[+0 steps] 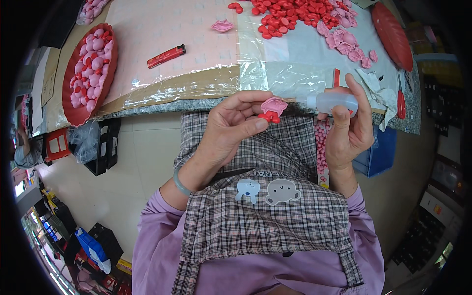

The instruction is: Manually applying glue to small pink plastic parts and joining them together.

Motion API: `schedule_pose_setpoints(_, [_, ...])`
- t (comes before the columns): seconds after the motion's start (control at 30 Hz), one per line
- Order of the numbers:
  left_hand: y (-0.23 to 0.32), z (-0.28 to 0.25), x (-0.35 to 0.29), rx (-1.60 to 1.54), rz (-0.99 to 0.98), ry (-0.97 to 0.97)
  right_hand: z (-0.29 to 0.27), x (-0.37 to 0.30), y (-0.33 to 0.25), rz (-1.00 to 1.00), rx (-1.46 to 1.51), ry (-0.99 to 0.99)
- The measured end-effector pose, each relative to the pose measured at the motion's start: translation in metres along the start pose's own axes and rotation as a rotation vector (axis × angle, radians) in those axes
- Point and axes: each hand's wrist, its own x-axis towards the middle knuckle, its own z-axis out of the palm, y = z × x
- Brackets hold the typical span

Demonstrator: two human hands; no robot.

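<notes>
Over the near edge of the table [164, 106], our left hand [221, 129] pinches a pink-and-red piece [273, 107] between thumb and fingers. Our right hand [350, 132] grips a squeeze bottle [337, 103], its thin nozzle [303, 100] beside the piece; whether they touch, we cannot tell. We seem to be applying liquid, which calls for steadiness next. The table offers open room beyond our hands, short of its far-side red pieces [301, 14].

Red lighter [166, 56], blue crate [382, 155].

Plastic-covered speckled worktable [162, 106], scalloped red tray [78, 115], red lighter [166, 56], heaped red pieces [295, 12], pink pieces [339, 38]
</notes>
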Motion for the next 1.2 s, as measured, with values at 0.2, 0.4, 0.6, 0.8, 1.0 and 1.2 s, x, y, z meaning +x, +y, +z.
schedule_pose_setpoints(0.2, [-0.0007,-0.0011,0.0006,-0.027,0.003,0.013,0.0003,-0.0011,-0.0045,-0.039,-0.045,0.005])
schedule_pose_setpoints(0.4, [0.0,-0.0002,0.0006,-0.023,0.015,0.023,-0.0028,-0.0035,-0.0025,-0.102,-0.134,-0.014])
schedule_pose_setpoints(0.6, [-0.0021,-0.0002,0.001,-0.021,0.036,0.051,-0.0024,-0.0077,-0.0022,-0.148,-0.246,0.003])
schedule_pose_setpoints(0.8, [-0.002,0.0,0.0011,-0.052,0.089,0.058,-0.0024,-0.0077,-0.0016,-0.175,-0.291,-0.001])
schedule_pose_setpoints(1.0, [-0.0004,-0.0002,0.0004,-0.037,0.104,0.066,-0.0034,-0.006,0.001,-0.182,-0.27,0.003])
schedule_pose_setpoints(1.2, [-0.0021,-0.0038,0.0003,-0.013,0.079,0.073,-0.0029,-0.0015,-0.0006,-0.114,-0.176,-0.016])
